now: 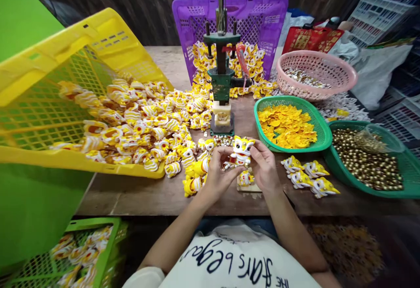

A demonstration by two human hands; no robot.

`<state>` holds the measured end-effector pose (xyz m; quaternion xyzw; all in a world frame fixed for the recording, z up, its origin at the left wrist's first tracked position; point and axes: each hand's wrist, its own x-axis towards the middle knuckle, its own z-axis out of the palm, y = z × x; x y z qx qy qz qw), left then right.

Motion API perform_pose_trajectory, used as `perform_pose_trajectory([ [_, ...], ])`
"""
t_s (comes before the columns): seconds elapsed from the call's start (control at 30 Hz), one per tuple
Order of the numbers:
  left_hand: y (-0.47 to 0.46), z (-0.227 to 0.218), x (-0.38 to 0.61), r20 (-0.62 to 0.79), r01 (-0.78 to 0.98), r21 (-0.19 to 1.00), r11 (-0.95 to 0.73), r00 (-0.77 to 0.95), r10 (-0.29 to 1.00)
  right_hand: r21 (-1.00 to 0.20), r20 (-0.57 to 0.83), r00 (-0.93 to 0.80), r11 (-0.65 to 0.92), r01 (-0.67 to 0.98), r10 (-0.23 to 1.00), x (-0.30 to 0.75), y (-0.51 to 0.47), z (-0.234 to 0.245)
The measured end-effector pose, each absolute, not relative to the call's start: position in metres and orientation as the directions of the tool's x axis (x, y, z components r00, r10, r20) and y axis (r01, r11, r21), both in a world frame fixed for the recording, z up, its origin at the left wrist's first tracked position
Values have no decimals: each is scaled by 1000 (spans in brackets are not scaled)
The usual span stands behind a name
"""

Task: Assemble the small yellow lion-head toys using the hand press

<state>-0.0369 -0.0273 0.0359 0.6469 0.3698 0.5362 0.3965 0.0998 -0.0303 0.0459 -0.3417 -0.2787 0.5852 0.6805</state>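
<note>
A small yellow-and-white lion figurine (pixel 243 150) is held upright in front of me, its face turned my way. My left hand (pixel 219 170) is closed on its left side, with the thumb low near its base. On the opposite side, the fingers of my right hand (pixel 265 168) pinch its edge. Below the hands, another yellow lion piece (pixel 246 178) lies on a small pale block (pixel 249 188). Striped lion bodies (pixel 196 170) lie just left of my left hand. To the right of my right hand sit several lion heads (pixel 310 176) in a group.
A green hand press (pixel 221 82) stands behind the hands. A tipped yellow crate (pixel 131 168) spills lion bodies at left; a purple crate (pixel 182 26) holds more behind. At right are a green basket (pixel 324 133) of yellow pieces, gold bells (pixel 364 161) and a pink basket (pixel 348 74).
</note>
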Motion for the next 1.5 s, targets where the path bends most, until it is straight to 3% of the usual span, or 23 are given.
perform_pose_trajectory([
  [0.37,-27,33,-42,348,-33,937,-347,145,926,-734,-139,139,-8,-679,980,95,-29,45],
  [0.67,-27,33,-42,379,78,917,-391,130,916,-770,-86,103,-1,-638,991,93,-31,40],
  [0.8,-24,49,-55,385,228,870,-437,238,892,-846,-49,112,19,-533,992,101,-33,30],
  [0.9,-22,66,-82,317,457,786,-416,279,907,-898,-63,192,28,-439,979,108,-38,20],
  [1.0,-21,71,-115,173,734,575,-362,324,930,-943,-44,231,36,-332,972,110,-45,17],
  [1.07,-22,67,-130,48,814,454,-363,384,922,-965,-16,227,44,-259,974,108,-50,20],
  [1.17,-23,60,-140,-15,838,390,-381,419,908,-985,13,194,46,-168,981,100,-55,22],
  [1.3,-22,57,-144,97,799,473,-372,373,923,-996,24,152,37,-79,988,94,-59,17],
  [1.4,-20,52,-147,239,640,685,-347,253,938,-996,9,139,21,-84,990,93,-60,14],
  [1.5,-19,42,-142,328,360,880,-309,11,945,-986,-13,118,8,-169,993,90,-62,18],
])
